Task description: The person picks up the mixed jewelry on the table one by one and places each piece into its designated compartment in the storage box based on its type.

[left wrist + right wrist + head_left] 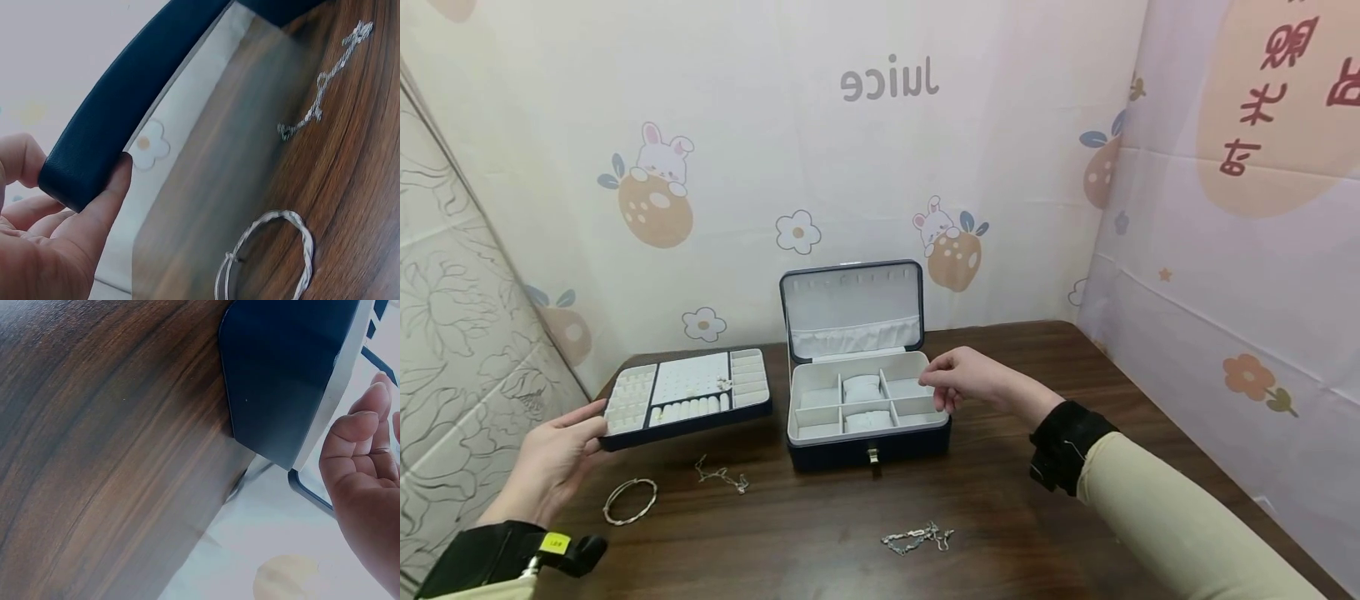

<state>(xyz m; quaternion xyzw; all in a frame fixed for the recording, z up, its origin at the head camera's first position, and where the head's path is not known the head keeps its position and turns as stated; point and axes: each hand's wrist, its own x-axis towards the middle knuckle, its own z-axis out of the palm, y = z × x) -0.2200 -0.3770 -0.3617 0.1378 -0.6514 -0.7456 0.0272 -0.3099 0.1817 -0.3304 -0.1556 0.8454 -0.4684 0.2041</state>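
Note:
My left hand (553, 454) holds the left end of a navy jewelry tray (700, 426), thumb on one side and fingers on the other. Tilted and raised off the table, the tray has white ring rolls and small compartments, with small jewelry pieces in it. An open navy jewelry box (835, 455) stands at the center, its lid (853, 308) upright. Inside are white dividers and two small cushions (862, 388). Over the box's right edge, my right hand (966, 379) hovers with loosely curled fingers and nothing visible in them.
A silver bangle (308, 253) lies on the wooden table (1015, 525) below the tray, near a thin silver chain (722, 476). Another silver chain (917, 537) lies in front of the box. A printed curtain (737, 167) hangs behind the table.

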